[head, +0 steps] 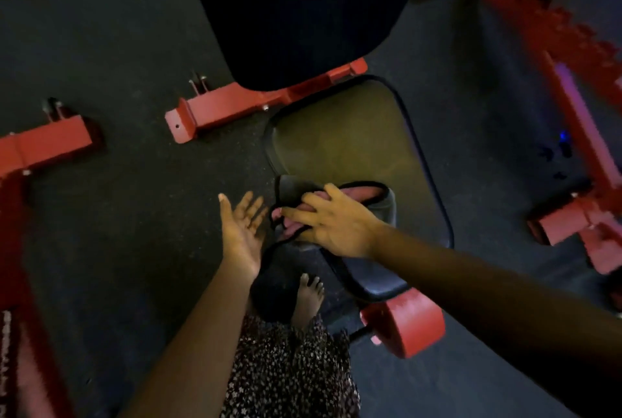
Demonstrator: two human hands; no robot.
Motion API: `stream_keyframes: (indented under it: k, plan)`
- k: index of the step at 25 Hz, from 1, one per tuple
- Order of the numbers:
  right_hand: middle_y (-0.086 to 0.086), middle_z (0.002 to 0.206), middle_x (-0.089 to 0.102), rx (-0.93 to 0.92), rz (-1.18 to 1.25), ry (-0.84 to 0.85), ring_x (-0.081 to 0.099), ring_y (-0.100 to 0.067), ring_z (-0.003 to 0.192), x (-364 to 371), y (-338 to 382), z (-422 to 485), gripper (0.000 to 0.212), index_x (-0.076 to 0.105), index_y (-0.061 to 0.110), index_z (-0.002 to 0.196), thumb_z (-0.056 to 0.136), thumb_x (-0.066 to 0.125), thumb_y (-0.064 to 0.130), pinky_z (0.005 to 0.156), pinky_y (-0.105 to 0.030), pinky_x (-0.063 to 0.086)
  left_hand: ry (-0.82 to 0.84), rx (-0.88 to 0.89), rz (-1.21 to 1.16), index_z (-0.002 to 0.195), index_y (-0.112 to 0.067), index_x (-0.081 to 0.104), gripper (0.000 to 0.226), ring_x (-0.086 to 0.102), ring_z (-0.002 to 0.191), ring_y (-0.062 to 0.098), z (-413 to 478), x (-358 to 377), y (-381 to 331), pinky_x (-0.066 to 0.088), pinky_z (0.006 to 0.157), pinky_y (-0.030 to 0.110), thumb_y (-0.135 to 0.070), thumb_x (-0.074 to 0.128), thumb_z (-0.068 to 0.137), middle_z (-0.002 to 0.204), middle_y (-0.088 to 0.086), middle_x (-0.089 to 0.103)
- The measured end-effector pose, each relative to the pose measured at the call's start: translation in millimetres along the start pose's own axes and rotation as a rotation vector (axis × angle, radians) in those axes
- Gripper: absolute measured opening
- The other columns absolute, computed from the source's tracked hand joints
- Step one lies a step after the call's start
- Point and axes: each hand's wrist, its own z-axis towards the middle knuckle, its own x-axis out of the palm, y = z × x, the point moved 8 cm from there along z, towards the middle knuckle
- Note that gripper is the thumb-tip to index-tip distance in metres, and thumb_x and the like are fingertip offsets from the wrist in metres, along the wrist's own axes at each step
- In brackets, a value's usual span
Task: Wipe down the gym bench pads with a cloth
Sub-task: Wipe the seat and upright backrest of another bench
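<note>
The bench's seat pad [353,145], dark with black piping, lies in the middle of the view. Behind it rises the black back pad [296,7]. A grey and pink cloth with a black border [367,194] lies bunched on the seat pad's left front edge. My right hand [331,219] rests on top of the cloth, its fingers curled round the folds. My left hand [240,229] hovers just left of the pad and the cloth, palm up, fingers straight, holding nothing.
Red frame bars [229,108] run under the bench, and more red frames [43,145] stand left and right [572,226]. A red roller [407,326] sits at the bench's front end. My bare foot [308,296] stands on dark rubber floor [117,47].
</note>
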Motion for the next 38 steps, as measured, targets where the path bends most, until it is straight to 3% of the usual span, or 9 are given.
stream_keyframes:
  k: [2, 4, 11, 14, 19, 28, 31, 34, 38]
  plan:
    - [0.005, 0.152, 0.028, 0.025, -0.028, 0.003, 0.037, -0.029, 0.126, -13.3, -26.2, 29.9, 0.035, 0.057, 0.041, 0.120, 0.090, 0.040, 0.034, 0.089, -0.044, 0.036, -0.154, 0.032, -0.107, 0.135, -0.023, 0.045, 0.067, 0.046, 0.127, 0.020, -0.9, -16.6, 6.8, 0.026, 0.110, 0.036, -0.065, 0.019, 0.091, 0.139, 0.003, 0.049]
    - [0.001, 0.154, 0.021, 0.045, 0.029, 0.001, 0.030, -0.032, 0.130, -23.7, -53.7, 57.4, 0.039, 0.050, 0.038, 0.128, 0.089, 0.048, 0.033, 0.093, -0.047, 0.032, -0.195, 0.004, -0.108, 0.135, -0.022, 0.044, 0.067, 0.046, 0.126, 0.020, 1.8, -10.8, 20.0, 0.023, 0.108, 0.038, -0.063, 0.014, 0.092, 0.139, 0.004, 0.050]
    - [-0.001, 0.138, 0.048, 0.276, 0.053, -0.141, 0.049, -0.029, 0.112, -27.6, -128.3, 92.2, 0.048, 0.059, 0.044, 0.117, 0.070, 0.070, 0.041, 0.081, -0.042, 0.043, -0.212, -0.030, -0.107, 0.143, -0.022, 0.034, 0.071, 0.034, 0.136, 0.027, 18.4, 72.5, 15.8, 0.026, 0.112, 0.040, -0.065, 0.021, 0.089, 0.148, 0.005, 0.036]
    - [0.001, 0.126, 0.059, 0.327, 0.075, -0.261, 0.059, -0.027, 0.100, -23.9, -143.2, 82.9, 0.053, 0.063, 0.045, 0.110, 0.059, 0.077, 0.041, 0.073, -0.040, 0.048, -0.364, 0.123, 0.091, 0.143, -0.024, 0.034, 0.060, 0.037, 0.133, 0.028, 17.0, 73.8, 5.3, 0.030, 0.107, 0.039, -0.057, 0.023, 0.093, 0.147, 0.007, 0.038]
    - [-0.005, 0.127, 0.058, 0.451, 0.104, -0.390, 0.059, -0.032, 0.103, -20.0, -148.1, 55.2, 0.052, 0.063, 0.041, 0.113, 0.063, 0.076, 0.035, 0.074, -0.044, 0.048, -0.527, 0.304, 0.329, 0.137, -0.022, 0.040, 0.053, 0.047, 0.122, 0.033, 22.5, 69.3, 2.5, 0.037, 0.098, 0.043, -0.050, 0.021, 0.096, 0.134, 0.012, 0.051]
    - [-0.014, 0.132, 0.051, 0.877, 0.206, -0.328, 0.054, -0.041, 0.102, 20.9, -214.8, -49.8, 0.055, 0.056, 0.033, 0.126, 0.073, 0.072, 0.030, 0.078, -0.048, 0.047, -0.606, 0.362, 0.472, 0.135, -0.019, 0.040, 0.054, 0.051, 0.116, 0.037, 21.9, 70.3, 2.0, 0.039, 0.092, 0.046, -0.052, 0.024, 0.095, 0.128, 0.015, 0.055]
    - [-0.014, 0.137, 0.043, 1.041, 0.398, -0.317, 0.047, -0.040, 0.110, 29.2, -204.0, -72.5, 0.058, 0.046, 0.036, 0.134, 0.080, 0.066, 0.029, 0.088, -0.050, 0.042, -0.565, 0.329, 0.455, 0.138, -0.020, 0.036, 0.056, 0.047, 0.121, 0.037, 23.9, 71.3, 3.2, 0.037, 0.098, 0.047, -0.053, 0.025, 0.094, 0.134, 0.016, 0.050]
    - [-0.014, 0.134, 0.046, 1.044, 0.595, -0.449, 0.048, -0.041, 0.108, 16.1, -166.9, -84.9, 0.059, 0.049, 0.036, 0.132, 0.078, 0.067, 0.020, 0.087, -0.050, 0.043, -0.327, 0.243, 0.312, 0.146, -0.022, 0.025, 0.059, 0.034, 0.135, 0.029, 22.5, 71.7, -0.9, 0.028, 0.110, 0.043, -0.051, 0.032, 0.095, 0.149, 0.009, 0.033]
    - [-0.015, 0.132, 0.048, 1.078, 0.818, -0.647, 0.050, -0.039, 0.111, -30.3, -117.5, -114.6, 0.056, 0.054, 0.034, 0.128, 0.074, 0.059, 0.021, 0.092, -0.051, 0.046, -0.119, 0.393, 0.433, 0.145, -0.025, 0.029, 0.054, 0.033, 0.136, 0.018, -43.8, 59.6, -69.8, 0.028, 0.109, 0.032, -0.044, 0.041, 0.095, 0.150, -0.003, 0.031]
